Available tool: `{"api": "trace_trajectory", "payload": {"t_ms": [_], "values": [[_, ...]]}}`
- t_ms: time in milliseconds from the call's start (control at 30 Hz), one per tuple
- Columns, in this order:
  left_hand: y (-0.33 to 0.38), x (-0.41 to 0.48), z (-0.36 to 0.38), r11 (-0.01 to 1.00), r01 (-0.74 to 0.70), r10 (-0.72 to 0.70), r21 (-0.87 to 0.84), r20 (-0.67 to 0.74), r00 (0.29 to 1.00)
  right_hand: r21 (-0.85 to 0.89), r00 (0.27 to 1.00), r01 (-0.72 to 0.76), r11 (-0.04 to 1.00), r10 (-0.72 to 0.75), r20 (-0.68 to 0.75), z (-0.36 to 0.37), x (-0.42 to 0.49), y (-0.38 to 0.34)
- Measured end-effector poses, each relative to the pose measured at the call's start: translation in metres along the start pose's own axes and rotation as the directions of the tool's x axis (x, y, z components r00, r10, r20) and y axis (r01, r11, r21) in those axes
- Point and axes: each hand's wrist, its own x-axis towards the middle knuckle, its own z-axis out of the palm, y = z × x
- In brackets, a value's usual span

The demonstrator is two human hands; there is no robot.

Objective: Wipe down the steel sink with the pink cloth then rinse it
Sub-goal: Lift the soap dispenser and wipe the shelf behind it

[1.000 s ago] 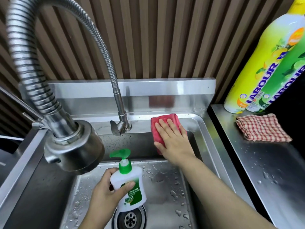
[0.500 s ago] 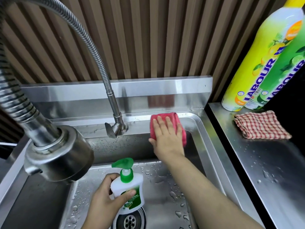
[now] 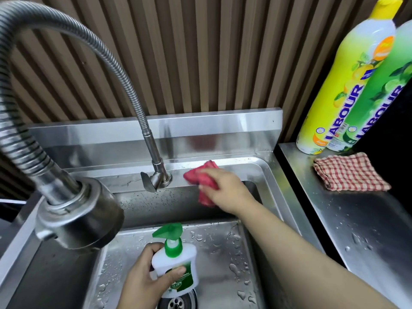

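The pink cloth lies over the back rim of the steel sink, draped partly down the back wall. My right hand presses on the cloth with fingers pointing left, just right of the tap base. Low in the basin, my left hand grips a white soap pump bottle with a green top, held above the drain. Water drops dot the basin floor.
The flexible steel faucet hose arcs overhead and its spray head hangs at the left, close to the camera. On the wet steel counter to the right lie a red checked cloth and two tall detergent bottles.
My right hand has slid the pink cloth leftward along the back rim toward the tap base, turning its fingers to the left. The left hand still holds the soap bottle in the basin.
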Motion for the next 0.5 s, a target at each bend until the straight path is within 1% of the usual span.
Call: {"api": "trace_trajectory", "payload": {"t_ms": [33, 67, 100, 133, 167, 200, 233, 267, 300, 333, 367, 400, 467, 500], "values": [[0.001, 0.0, -0.002, 1.0, 0.008, -0.008, -0.006, 0.0, 1.0, 0.24, 0.991, -0.067, 0.968, 0.094, -0.1, -0.002, 0.004, -0.009], [-0.001, -0.001, -0.004, 1.0, 0.009, -0.009, -0.008, -0.008, 1.0, 0.409, 0.967, -0.078, 0.909, 0.169, -0.192, -0.004, 0.012, -0.02], [-0.003, -0.001, -0.006, 1.0, 0.018, -0.018, -0.007, -0.023, 1.0, 0.498, 0.949, -0.062, 0.865, 0.206, -0.239, -0.005, 0.023, -0.029], [-0.006, -0.002, -0.008, 1.0, 0.028, -0.029, -0.007, -0.044, 0.999, 0.562, 0.955, -0.04, 0.826, 0.197, -0.222, -0.005, 0.034, -0.039], [-0.008, -0.003, -0.01, 0.999, 0.04, -0.04, -0.003, -0.068, 0.997, 0.595, 0.972, -0.022, 0.803, 0.156, -0.174, -0.001, 0.046, -0.048], [-0.01, -0.003, -0.012, 0.999, 0.046, -0.046, -0.002, -0.08, 0.996, 0.594, 0.99, -0.023, 0.804, 0.103, -0.101, 0.004, 0.057, -0.056], [-0.011, -0.003, -0.013, 0.999, 0.051, -0.05, 0.0, -0.092, 0.995, 0.558, 0.998, -0.047, 0.828, 0.06, -0.005, 0.012, 0.068, -0.059], [-0.011, -0.003, -0.015, 0.999, 0.047, -0.047, 0.0, -0.095, 0.994, 0.537, 0.993, -0.085, 0.839, 0.03, 0.11, 0.019, 0.075, -0.061], [-0.012, -0.004, -0.017, 0.999, 0.052, -0.052, -0.003, -0.097, 0.994, 0.526, 0.975, -0.145, 0.838, 0.029, 0.222, 0.025, 0.081, -0.061], [-0.014, -0.004, -0.019, 0.998, 0.058, -0.059, -0.011, -0.098, 0.993, 0.538, 0.946, -0.22, 0.814, 0.044, 0.32, 0.028, 0.086, -0.061], [-0.016, -0.005, -0.02, 0.998, 0.067, -0.068, -0.015, -0.105, 0.992, 0.525, 0.918, -0.285, 0.802, 0.07, 0.391, 0.029, 0.09, -0.061], [-0.017, -0.005, -0.022, 0.997, 0.072, -0.073, -0.011, -0.108, 0.991, 0.473, 0.9, -0.308, 0.825, 0.091, 0.426, 0.028, 0.093, -0.062], [-0.019, -0.004, -0.025, 0.997, 0.073, -0.073, -0.006, -0.116, 0.991, 0.322, 0.885, -0.267, 0.908, 0.099, 0.455, 0.022, 0.099, -0.062], [-0.02, -0.003, -0.026, 0.997, 0.075, -0.076, -0.01, -0.122, 0.99, 0.26, 0.878, -0.248, 0.933, 0.103, 0.467, 0.018, 0.1, -0.062]]}}
